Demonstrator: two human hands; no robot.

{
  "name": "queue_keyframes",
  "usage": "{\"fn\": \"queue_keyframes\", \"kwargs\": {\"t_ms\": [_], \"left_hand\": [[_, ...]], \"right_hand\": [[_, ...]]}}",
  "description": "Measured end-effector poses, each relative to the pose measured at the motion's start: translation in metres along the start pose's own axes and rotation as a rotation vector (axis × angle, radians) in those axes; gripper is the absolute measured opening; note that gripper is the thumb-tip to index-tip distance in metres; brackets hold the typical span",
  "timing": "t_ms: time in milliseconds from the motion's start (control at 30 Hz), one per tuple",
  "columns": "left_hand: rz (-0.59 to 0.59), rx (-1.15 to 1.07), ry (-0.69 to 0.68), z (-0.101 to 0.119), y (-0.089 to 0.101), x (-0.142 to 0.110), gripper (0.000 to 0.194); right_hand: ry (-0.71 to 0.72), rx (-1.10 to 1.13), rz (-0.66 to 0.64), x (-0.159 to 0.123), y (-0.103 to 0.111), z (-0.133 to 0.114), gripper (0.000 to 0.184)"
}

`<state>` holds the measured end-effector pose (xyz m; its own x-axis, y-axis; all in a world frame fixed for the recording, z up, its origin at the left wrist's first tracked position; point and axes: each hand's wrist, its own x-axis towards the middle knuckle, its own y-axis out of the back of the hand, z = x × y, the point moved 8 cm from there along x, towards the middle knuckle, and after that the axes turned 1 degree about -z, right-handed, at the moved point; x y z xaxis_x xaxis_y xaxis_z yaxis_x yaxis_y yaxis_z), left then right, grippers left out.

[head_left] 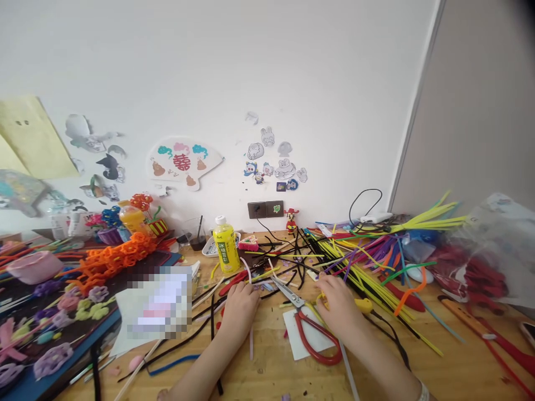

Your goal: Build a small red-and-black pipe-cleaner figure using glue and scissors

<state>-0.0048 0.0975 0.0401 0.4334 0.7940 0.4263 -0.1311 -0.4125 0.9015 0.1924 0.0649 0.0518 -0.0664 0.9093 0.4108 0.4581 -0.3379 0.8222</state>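
Because the fingers curl inward and the backs of the 2 hands face the camera, much of what they hold is hidden. The left hand (pixel 241 309) looks closed on a pale pipe cleaner (pixel 251 345), which shows above and below the fingers. The right hand (pixel 337 306) is also closed, its fingertips apparently pinching a yellow pipe cleaner (pixel 321 301), though the exact grip is hard to make out. Red-handled scissors (pixel 311 326) lie between and just below the hands, their closed blades pointing toward the left hand and their handles resting on a white card (pixel 298 340). I cannot tell whether either hand touches them.

A pixelated patch (pixel 156 303) hides part of the left side of the wooden surface (pixel 271 367). A yellow drink bottle (pixel 226 245) stands just beyond the left hand, while a dense spread of multicoloured pipe cleaners (pixel 368 267) fans out beyond and to the right of the right hand. Orange pipe-cleaner chains (pixel 112 262) lie farther left. Bare wood gives the hands open room toward the near edge, where the forearms run out of view. A red-filled plastic bag (pixel 489 273) is cut off at the right.
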Motion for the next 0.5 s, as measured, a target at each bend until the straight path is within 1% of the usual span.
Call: {"fn": "queue_keyframes", "kwargs": {"t_ms": [100, 267, 400, 500], "left_hand": [[0.082, 0.003, -0.037, 0.004, 0.011, -0.002, 0.022], [0.24, -0.026, -0.092, 0.011, 0.037, -0.013, 0.017], [0.463, -0.147, -0.236, 0.031, 0.065, -0.029, 0.013], [0.511, -0.212, -0.349, 0.048, 0.073, -0.038, 0.013]], "right_hand": [[0.077, 0.096, 0.024, -0.005, -0.002, -0.02, 0.03], [0.229, 0.291, 0.02, -0.015, -0.007, -0.049, 0.044], [0.331, 0.404, -0.065, -0.024, -0.016, -0.061, 0.051], [0.373, 0.473, -0.153, -0.03, -0.022, -0.069, 0.052]]}}
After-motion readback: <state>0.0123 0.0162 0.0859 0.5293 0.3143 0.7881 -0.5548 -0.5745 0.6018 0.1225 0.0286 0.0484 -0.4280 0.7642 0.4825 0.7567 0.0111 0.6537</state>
